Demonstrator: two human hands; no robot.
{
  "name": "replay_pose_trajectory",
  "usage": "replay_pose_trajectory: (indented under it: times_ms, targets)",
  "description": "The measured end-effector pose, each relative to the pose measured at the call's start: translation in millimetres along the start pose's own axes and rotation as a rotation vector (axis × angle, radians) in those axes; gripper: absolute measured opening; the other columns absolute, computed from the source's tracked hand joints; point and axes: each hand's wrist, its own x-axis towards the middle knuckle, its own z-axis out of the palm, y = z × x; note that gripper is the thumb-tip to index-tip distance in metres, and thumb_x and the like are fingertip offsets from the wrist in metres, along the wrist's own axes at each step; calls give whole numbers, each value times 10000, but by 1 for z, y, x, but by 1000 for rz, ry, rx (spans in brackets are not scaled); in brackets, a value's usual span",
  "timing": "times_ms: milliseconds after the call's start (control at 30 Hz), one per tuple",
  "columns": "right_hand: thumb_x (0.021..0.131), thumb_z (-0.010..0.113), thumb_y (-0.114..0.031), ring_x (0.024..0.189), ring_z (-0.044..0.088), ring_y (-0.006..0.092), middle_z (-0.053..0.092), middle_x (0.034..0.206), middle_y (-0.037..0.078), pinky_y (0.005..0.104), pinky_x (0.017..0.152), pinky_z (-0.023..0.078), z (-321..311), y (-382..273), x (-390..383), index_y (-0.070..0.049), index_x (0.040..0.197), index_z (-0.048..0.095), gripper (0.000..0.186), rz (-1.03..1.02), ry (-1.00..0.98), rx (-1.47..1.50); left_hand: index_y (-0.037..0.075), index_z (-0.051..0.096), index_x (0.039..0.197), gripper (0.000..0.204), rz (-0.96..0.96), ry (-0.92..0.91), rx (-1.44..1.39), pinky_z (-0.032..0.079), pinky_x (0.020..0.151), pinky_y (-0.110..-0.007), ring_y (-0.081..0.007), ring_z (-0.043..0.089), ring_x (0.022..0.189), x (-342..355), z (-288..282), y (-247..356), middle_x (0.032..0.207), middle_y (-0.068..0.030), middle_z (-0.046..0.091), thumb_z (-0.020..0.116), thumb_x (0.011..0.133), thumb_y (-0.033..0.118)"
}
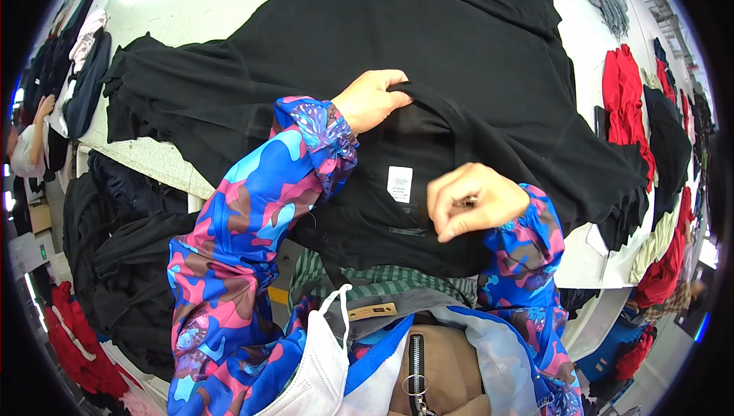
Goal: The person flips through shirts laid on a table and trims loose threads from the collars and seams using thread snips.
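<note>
Across the middle and top of the frame, a black shirt (pixel 329 53) is lying spread on the white table (pixel 183 4), its neck opening facing the wearer and its lower part bunching up at the top edge. Near the centre, the left hand (pixel 367 102) is keeping a closed grip on the neckband (pixel 442 106), thumb and fingers pinching its upper left edge. Right of centre, the right hand (pixel 480 200) is hovering over or resting on the shirt, fingers curling toward the thumb; something small and dark is showing inside the curl, but whether that grip is holding a tool cannot be told. Between the hands, a white label (pixel 399 184) is showing inside the neck. Dark clothes (pixel 134 278) are heaping at the lower left, and red clothes (pixel 627 102) are lying at the right. The step in hand seems to be working around the neck opening; the next move is probably calling for a steady left pinch and careful placing of the right fingers.
</note>
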Motion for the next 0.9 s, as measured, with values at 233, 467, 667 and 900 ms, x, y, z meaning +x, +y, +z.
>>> replay_pose_trajectory:
  times_ms: [233,467,667,900]
  targets:
    - [662,735,-52,678,571,180,578,789,55,272,619,446,-1,30,7,-8,917,576,304,-116,1164,-611,-29,563,979,163,-117,-50,-79,413,791,-219,-90,519,854,4,5,11,904,-31,592,505,837,26]
    - [634,614,93,653,564,231,525,748,96,283,566,449,16,25,-20,-17,840,588,235,-115,981,-837,29,550,847,237,226,58,598,414,760,-288,-188,547,812,-50,27,28,807,-64,569,573,620,-36]
    - [684,630,54,631,596,258,526,769,83,320,513,479,58,51,-53,-25,774,566,136,44,777,-796,57,585,798,199,517,176,787,412,778,-352,-228,544,843,-114,63,-7,834,-38,564,660,622,-1]
    - [664,617,71,641,597,258,517,770,78,322,515,473,64,56,-49,-20,783,567,157,44,825,-772,48,595,793,172,455,229,795,417,763,-334,-216,543,832,-117,67,-10,828,-39,568,669,643,12]
